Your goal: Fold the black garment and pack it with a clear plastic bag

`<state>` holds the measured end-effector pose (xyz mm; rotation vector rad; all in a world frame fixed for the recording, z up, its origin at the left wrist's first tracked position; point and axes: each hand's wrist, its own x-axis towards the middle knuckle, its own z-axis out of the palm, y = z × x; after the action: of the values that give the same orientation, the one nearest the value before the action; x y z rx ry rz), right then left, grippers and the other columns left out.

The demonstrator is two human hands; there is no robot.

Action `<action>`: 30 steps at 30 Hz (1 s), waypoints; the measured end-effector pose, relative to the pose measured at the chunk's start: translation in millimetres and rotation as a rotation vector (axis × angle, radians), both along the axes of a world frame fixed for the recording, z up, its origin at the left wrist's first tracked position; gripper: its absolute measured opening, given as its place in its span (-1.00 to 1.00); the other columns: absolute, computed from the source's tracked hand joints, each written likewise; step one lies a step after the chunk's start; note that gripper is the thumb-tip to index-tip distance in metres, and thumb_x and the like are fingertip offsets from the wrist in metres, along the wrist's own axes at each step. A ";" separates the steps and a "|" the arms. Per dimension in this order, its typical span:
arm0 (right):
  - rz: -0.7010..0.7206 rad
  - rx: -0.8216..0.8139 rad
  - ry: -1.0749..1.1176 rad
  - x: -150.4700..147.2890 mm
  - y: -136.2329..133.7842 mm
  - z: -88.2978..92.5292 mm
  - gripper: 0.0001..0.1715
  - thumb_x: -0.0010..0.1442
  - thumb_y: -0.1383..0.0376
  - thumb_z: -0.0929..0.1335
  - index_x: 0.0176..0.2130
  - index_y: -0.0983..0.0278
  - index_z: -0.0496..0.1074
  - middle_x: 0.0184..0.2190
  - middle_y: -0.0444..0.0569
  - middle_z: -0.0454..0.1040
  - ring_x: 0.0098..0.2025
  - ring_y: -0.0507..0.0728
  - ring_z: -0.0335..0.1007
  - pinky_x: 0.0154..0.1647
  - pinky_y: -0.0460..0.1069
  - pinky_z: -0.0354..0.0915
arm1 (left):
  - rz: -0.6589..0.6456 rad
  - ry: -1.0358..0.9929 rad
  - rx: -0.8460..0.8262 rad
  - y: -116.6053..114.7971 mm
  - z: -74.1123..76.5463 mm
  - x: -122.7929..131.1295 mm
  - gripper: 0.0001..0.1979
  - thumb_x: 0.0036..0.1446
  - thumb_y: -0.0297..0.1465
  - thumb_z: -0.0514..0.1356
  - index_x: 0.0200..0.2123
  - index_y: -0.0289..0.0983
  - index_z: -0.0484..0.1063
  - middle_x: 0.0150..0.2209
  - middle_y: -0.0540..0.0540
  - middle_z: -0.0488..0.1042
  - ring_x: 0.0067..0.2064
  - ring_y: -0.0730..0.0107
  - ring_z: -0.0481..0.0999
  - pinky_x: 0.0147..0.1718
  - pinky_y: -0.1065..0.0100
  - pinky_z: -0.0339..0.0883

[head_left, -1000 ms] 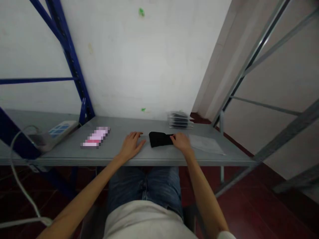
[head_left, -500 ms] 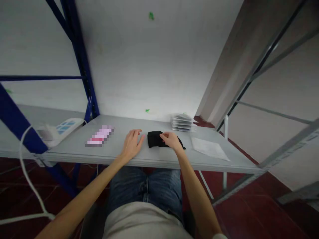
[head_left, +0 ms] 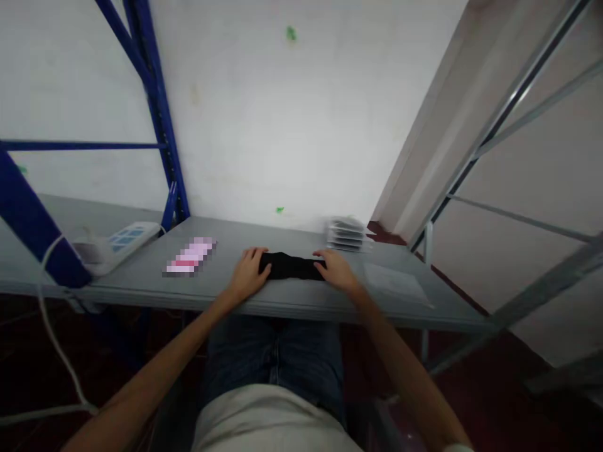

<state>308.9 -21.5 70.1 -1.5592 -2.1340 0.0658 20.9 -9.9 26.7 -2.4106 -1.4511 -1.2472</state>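
A strip of black cloth (head_left: 292, 266) lies stretched from side to side on the grey shelf top (head_left: 292, 301). At its left end, my left hand (head_left: 247, 274) has the fingers over the far edge and the thumb on the near side, closed on the fabric. My right hand (head_left: 335, 270) holds the right end in a like way, fingers bent and thumb pressed to the cloth. What kind of cloth item it is, I cannot tell.
Right of my hands lies a flat clear plastic bag (head_left: 398, 284), with a stack of flat packs (head_left: 347, 234) behind. A blurred-out pink item (head_left: 191, 256) and a white power strip (head_left: 134, 242) lie left, near blue posts (head_left: 162, 119). The wall (head_left: 301, 138) closes the back.
The black cloth now lies longer and flatter. My left hand has moved onto its left end, and my right hand has shifted slightly right to its other end.
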 end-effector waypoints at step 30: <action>0.150 -0.050 0.210 67.8 -97.4 -27.2 -0.73 0.40 0.14 0.28 -0.12 0.14 0.56 -0.09 0.03 0.60 -0.03 0.23 0.52 0.10 0.13 0.37 | -0.322 0.211 -0.277 -28.9 38.7 -76.5 -0.70 0.34 -0.16 0.06 -0.11 -0.10 0.54 -0.13 -0.05 0.64 -0.08 0.15 0.60 0.05 0.16 0.41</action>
<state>376.8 -118.9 43.0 -1.3518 -2.0909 0.3210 -55.6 -38.8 65.4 -2.9485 -1.2866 -0.8421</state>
